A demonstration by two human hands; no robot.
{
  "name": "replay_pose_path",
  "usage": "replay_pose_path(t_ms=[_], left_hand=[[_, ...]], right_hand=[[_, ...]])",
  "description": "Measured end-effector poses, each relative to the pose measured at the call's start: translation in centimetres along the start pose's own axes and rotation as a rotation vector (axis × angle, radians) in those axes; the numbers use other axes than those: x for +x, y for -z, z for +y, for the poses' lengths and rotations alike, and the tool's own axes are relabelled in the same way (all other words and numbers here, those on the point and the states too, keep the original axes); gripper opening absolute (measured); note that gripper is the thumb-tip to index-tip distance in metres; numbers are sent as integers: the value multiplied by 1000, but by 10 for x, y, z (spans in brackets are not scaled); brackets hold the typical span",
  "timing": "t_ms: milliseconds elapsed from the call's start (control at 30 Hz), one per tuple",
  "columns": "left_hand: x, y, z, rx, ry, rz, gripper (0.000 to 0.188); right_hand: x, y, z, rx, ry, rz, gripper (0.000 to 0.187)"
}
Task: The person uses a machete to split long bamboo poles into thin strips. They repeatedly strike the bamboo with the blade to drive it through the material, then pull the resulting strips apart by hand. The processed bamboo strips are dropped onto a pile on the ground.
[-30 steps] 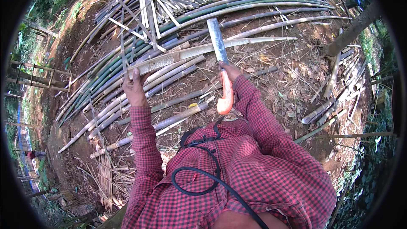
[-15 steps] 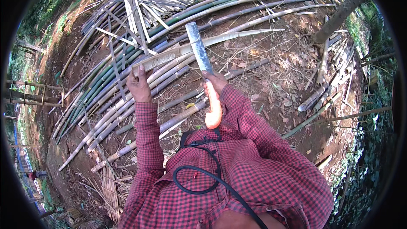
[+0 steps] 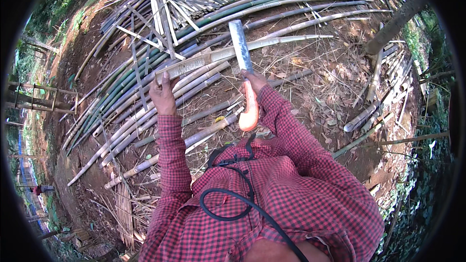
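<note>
My left hand (image 3: 163,94) is closed on the near end of a long split bamboo piece (image 3: 194,63), its hollow pale inside facing up. The thumb lies over the rim. From there the piece stretches away to the right. In my right hand (image 3: 254,81) is a machete, gripped where its orange handle (image 3: 250,109) meets the blade. The broad grey blade (image 3: 240,43) points away from me and crosses in front of the bamboo; whether the two touch I cannot tell. The curved butt of the handle hangs toward my waist.
Long green and brown bamboo poles (image 3: 272,3) lie across the ground ahead. Pale split strips (image 3: 160,9) are heaped at far left. More cut bamboo (image 3: 388,87) lies at right, by a tree trunk (image 3: 395,24). Dry leaves (image 3: 325,77) litter the soil.
The machete has shifted slightly right, and its blade stands a little more upright. The left hand keeps its hold on the bamboo, and the whole scene has moved slightly right in view.
</note>
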State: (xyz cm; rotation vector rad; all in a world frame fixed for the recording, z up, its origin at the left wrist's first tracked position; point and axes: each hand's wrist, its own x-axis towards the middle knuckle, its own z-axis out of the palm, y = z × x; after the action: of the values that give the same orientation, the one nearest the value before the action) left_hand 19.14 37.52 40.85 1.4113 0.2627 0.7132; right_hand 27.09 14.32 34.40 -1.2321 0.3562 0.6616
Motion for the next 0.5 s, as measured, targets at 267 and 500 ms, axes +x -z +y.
replay_pose_path(t_ms=[267,500], left_hand=[[-7,9,-1,-14,68,-25,32],[-1,-4,13,-135,304,-32,34]], right_hand=[[-37,-40,13,-144,78,-365,38],[10,64,12,-43,66,37,32]])
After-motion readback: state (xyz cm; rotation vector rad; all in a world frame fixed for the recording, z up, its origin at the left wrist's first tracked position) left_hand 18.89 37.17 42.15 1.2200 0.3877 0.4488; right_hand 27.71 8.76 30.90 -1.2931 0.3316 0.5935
